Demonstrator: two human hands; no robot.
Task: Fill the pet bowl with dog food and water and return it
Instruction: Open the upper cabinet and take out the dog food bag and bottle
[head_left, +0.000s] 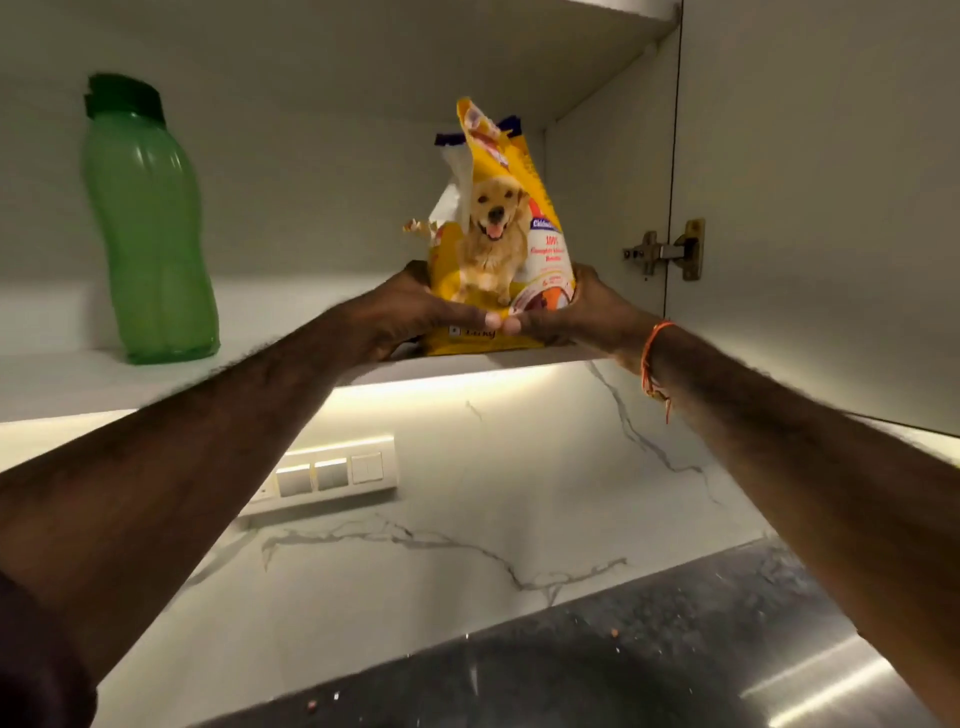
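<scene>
Both arms reach up into an open wall cabinet, and between the two hands stands a yellow dog food bag (496, 244) with a golden dog printed on its front. The left hand (415, 306) wraps the bag's lower left side, thumb lying across the front; the right hand (571, 306) wraps the lower right side the same way, and the two thumb tips nearly meet at the middle of the bag. The bag stands upright at the front edge of the cabinet shelf (62, 384), its crumpled, torn top rising above the hands. An orange thread (652, 358) circles the right wrist. Well off to the left of the left hand, a green water bottle (148, 228) with a dark green cap stands on the same shelf. Right of the right hand, a metal hinge (667, 252) joins the open cabinet door (831, 208). Below the forearms lie a white marbled backsplash (467, 519) with a switch panel (327, 475), and a dark countertop (597, 670) with a few scattered crumbs
</scene>
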